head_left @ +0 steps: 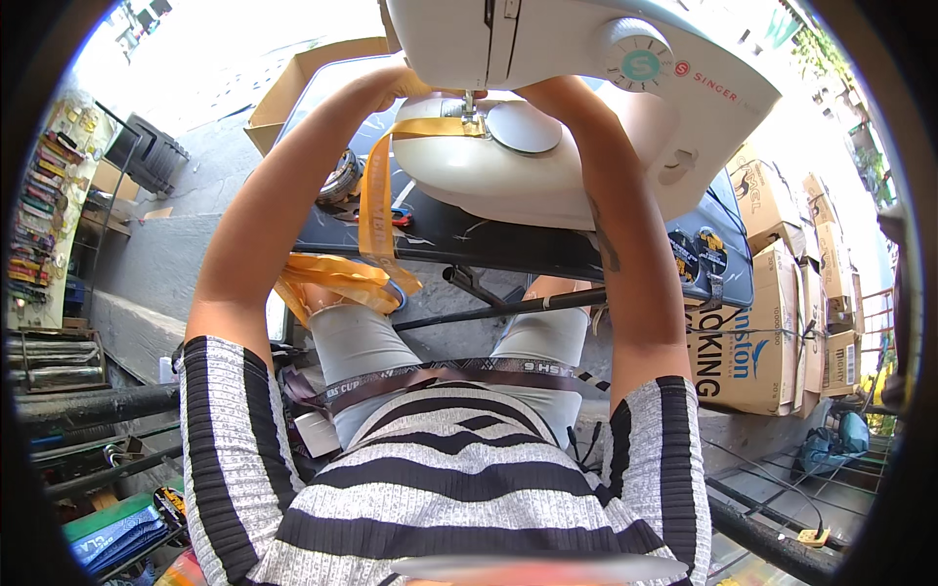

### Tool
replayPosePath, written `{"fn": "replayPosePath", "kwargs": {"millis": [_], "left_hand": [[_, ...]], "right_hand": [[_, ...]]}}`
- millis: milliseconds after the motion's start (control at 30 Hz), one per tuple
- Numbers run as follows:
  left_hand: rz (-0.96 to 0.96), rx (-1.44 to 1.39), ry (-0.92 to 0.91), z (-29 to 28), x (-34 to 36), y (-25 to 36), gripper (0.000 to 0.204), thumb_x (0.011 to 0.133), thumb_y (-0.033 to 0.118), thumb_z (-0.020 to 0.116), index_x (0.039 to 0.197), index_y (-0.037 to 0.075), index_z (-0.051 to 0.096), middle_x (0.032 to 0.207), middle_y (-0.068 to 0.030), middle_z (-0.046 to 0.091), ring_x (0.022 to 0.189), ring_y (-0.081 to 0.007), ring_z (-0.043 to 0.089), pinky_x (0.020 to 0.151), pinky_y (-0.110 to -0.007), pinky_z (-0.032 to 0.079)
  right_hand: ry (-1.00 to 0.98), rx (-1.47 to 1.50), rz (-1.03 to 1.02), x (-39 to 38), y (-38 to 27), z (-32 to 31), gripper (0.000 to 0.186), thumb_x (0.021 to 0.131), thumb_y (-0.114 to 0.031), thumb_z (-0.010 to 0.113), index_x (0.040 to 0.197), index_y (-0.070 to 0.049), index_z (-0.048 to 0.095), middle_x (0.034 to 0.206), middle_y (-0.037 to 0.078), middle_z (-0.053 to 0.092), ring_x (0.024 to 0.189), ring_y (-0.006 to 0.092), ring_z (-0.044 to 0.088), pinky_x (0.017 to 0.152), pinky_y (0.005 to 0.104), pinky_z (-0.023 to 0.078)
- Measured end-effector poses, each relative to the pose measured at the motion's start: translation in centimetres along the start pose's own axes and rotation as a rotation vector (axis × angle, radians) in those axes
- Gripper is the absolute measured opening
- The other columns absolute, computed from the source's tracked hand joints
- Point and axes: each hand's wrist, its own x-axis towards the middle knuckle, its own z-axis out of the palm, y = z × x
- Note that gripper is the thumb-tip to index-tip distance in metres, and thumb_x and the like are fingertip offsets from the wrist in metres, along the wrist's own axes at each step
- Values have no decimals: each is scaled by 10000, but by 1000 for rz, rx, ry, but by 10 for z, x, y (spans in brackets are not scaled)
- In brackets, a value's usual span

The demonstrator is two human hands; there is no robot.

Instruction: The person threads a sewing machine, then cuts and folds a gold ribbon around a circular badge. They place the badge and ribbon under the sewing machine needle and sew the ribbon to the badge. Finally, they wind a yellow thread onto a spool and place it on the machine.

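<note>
A white sewing machine stands on a dark folding table. A yellow-orange printed ribbon lies across its bed, with one end under the presser foot. The ribbon hangs over the table's near edge to a loose bunch by my left thigh. My left hand reaches behind the needle area from the left, its fingers mostly hidden by the machine's head. My right hand comes in from the right, past the round bed cover; its fingers are out of sight behind the machine.
Left of the machine bed are a round tin and small scissors. Two dark round labelled items lie at the table's right. Cardboard boxes are stacked to the right; an open carton stands beyond the table. A printed strap crosses my lap.
</note>
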Motion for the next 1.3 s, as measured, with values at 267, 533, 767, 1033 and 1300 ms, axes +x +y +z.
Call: {"fn": "replayPosePath", "kwargs": {"millis": [267, 533, 767, 1033, 1300], "left_hand": [[-13, -39, 16, 3, 9, -3, 595, 803, 456, 735, 1261, 91, 633, 1261, -167, 612, 1186, -254, 563, 1040, -387, 405], [-23, -88, 34, 2, 11, -14, 583, 821, 448, 721, 1271, 90, 626, 1270, -167, 608, 1192, -257, 557, 1049, -391, 397], [42, -323, 188, 21, 26, -28, 275, 831, 275, 689, 1031, 90, 731, 1035, -89, 681, 995, -188, 612, 907, -330, 457], [166, -414, 172, 32, 48, -35, 285, 827, 278, 702, 949, 22, 722, 869, -87, 693, 814, -180, 617, 740, -316, 497], [381, -116, 826, 55, -49, -18, 214, 839, 237, 681, 910, 39, 641, 955, -158, 633, 864, -281, 631, 768, -392, 482]], "right_hand": [[-37, -24, 59, -1, -9, -4, 277, 901, -239, 617, 1134, -111, 696, 1042, 126, 710, 858, 242, 680, 813, 352, 518], [92, 39, -101, 1, -8, 5, 232, 844, -121, 699, 1050, -16, 686, 909, 134, 702, 822, 239, 646, 769, 344, 504], [-76, 93, -212, 4, -3, 2, 162, 846, -113, 713, 992, -45, 723, 901, 100, 715, 834, 201, 657, 765, 316, 518], [-59, 97, -212, -3, -26, -10, 126, 820, -69, 737, 945, -48, 728, 861, 70, 715, 792, 162, 660, 724, 271, 535], [-38, 140, -174, -6, -28, -3, 95, 845, -91, 674, 911, -26, 689, 818, 94, 683, 769, 184, 620, 743, 308, 496]]}}
